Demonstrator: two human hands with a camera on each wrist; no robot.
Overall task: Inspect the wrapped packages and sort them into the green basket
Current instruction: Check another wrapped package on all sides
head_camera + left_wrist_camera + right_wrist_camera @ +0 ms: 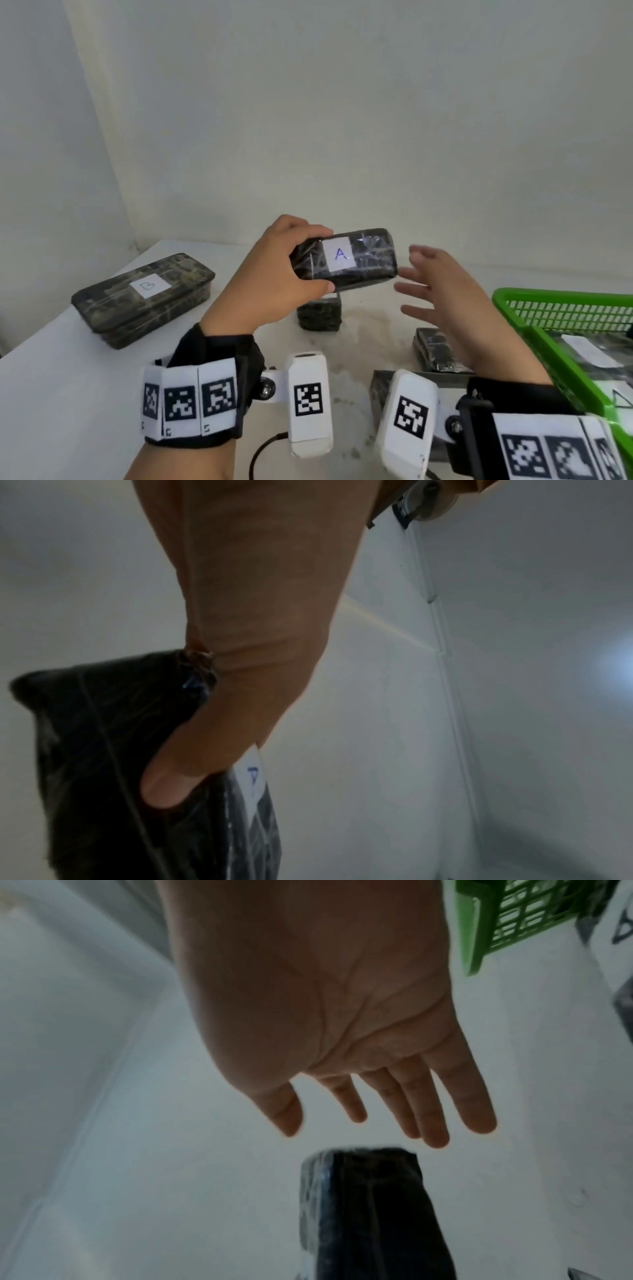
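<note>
A white worktop (68, 377) stands against a plain pale wall. Nearest, the green plastic mesh basket (561, 346) already holds wrapped packages. Above the worktop, the left hand (274, 277) pinches one end of the dark film-wrapped package labelled A (346, 258); the right hand (445, 291) waits just beside its free end, fingers (431, 1118) spread and empty. Best to support that far end before turning it, label kept readable. Farther left lies the long dark package labelled B (144, 301).

Left hand (274, 270) raised, fingers and thumb curled in a grip; right hand (445, 291) beside it, fingers straight.
</note>
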